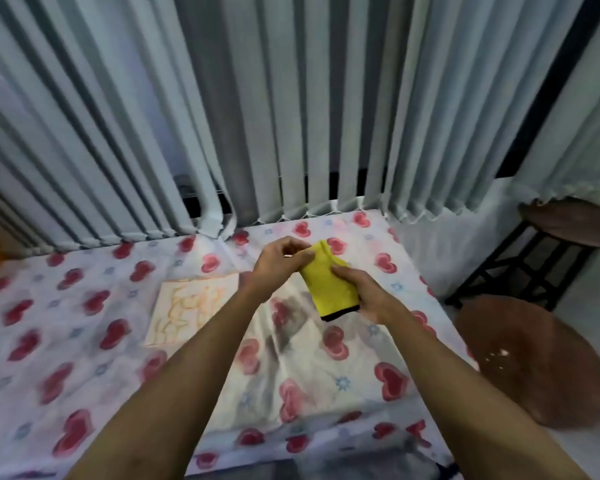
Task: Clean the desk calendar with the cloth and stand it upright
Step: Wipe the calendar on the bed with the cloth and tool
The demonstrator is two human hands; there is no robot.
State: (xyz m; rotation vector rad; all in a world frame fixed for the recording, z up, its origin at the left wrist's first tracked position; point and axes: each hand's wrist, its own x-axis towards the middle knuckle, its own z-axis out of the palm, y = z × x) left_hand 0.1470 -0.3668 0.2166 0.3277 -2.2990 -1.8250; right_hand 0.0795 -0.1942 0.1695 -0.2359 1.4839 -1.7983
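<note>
Both hands are busy with the yellow cloth [328,282], which is held up in the air over the worktop [49,306], a surface covered in a sheet printed with red hearts. The left hand [278,263] pinches the far upper edge of the cloth between thumb and curled fingers; the right hand [364,292] is closed on its near right side, close to the black trim along the lower hem. The cloth looks folded into a narrow pad, so the step in hand appears to be readying the cloth, not wiping yet. The desk calendar [191,308] lies flat on the sheet, left of the hands and a little nearer, apart from the cloth, its pale face carrying orange markings too blurred to read. Cleaning has probably not begun. The next move calls for carrying the cloth leftward and down onto the calendar's face, likely with one hand freed to steady it, since a light card could slide on the loose sheet.
</note>
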